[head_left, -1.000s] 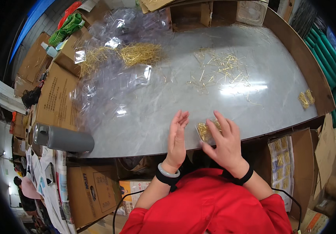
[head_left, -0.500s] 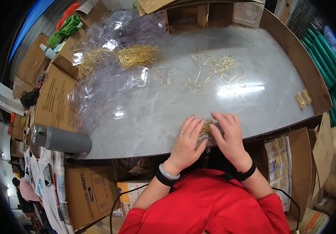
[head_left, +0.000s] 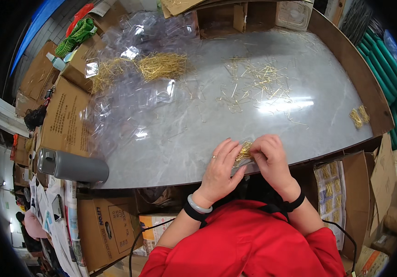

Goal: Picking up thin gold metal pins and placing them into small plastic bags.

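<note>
A small bundle of gold wire hooks (head_left: 244,152) lies at the table's near edge, with what looks like clear plastic under it. My left hand (head_left: 222,168) cups its left side, fingers stretched out and thumb apart. On the other side, my right hand (head_left: 272,159) has its fingers bent in a pinch at the bundle's edge; the fingertips are partly hidden. Loose gold wire hooks (head_left: 265,78) are scattered farther back on the grey table (head_left: 184,152). A denser pile of gold wires (head_left: 164,66) sits at the far left.
Clear plastic packs (head_left: 129,99) heap up along the left. A grey bottle (head_left: 74,165) lies at the near left edge. Two small gold bundles (head_left: 359,117) rest at the right, by a cardboard rim (head_left: 353,60). Below it, an open box (head_left: 353,198) holds packed gold bundles.
My right hand's fingers have curled in from a spread pose and pinch at the bundle's right side. More of the bundle shows. My left hand has barely moved.
</note>
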Motion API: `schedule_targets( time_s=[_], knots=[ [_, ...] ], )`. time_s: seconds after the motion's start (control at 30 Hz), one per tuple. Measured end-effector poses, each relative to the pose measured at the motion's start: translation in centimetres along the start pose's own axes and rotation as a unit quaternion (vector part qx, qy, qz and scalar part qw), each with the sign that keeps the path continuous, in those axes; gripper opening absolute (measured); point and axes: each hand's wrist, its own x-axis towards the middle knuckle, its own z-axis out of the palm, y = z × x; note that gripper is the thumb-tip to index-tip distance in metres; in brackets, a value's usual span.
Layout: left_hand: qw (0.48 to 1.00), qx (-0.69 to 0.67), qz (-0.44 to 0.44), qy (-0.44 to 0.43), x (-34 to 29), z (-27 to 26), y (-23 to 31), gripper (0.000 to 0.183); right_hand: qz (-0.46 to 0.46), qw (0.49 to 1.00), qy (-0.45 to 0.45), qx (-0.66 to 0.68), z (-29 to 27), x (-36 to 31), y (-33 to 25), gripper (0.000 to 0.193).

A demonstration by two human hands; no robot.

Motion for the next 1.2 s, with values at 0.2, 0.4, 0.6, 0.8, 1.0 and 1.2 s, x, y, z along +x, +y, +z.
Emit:
schedule_targets(
  time_s=[0.2, 0.4, 0.6, 0.8, 1.0, 1.2],
  knots=[
    [1.0, 0.001, -0.002, 0.001, 0.2, 0.1, 0.1, 0.055, 0.008, 0.996, -0.075, -0.043, -0.7, 0.0, 0.2, 0.015],
    [1.0, 0.003, -0.002, 0.003, 0.3, 0.4, 0.3, 0.054, -0.057, 0.993, -0.012, -0.099, 0.3, -0.5, 0.0, 0.02],
    [1.0, 0.03, -0.007, 0.006, 0.1, -0.1, 0.4, 0.054, -0.022, 0.993, -0.059, -0.104, 0.0, -0.5, -0.6, 0.018],
    [0.997, 0.077, 0.007, -0.02, 0.0, 0.8, 0.6, 0.062, -0.048, 0.989, -0.105, -0.092, -3.4, 4.7, -2.8, 0.023],
    [0.991, 0.125, 0.045, -0.022, -0.5, 1.5, 0.6, 0.059, -0.164, 0.909, -0.368, -0.109, 3.5, 12.2, -1.7, 0.042],
    [0.992, 0.114, 0.018, -0.05, 0.1, 0.9, 0.6, 0.057, -0.274, 0.815, -0.469, -0.201, 10.5, 14.8, 0.3, 0.065]
  ],
)
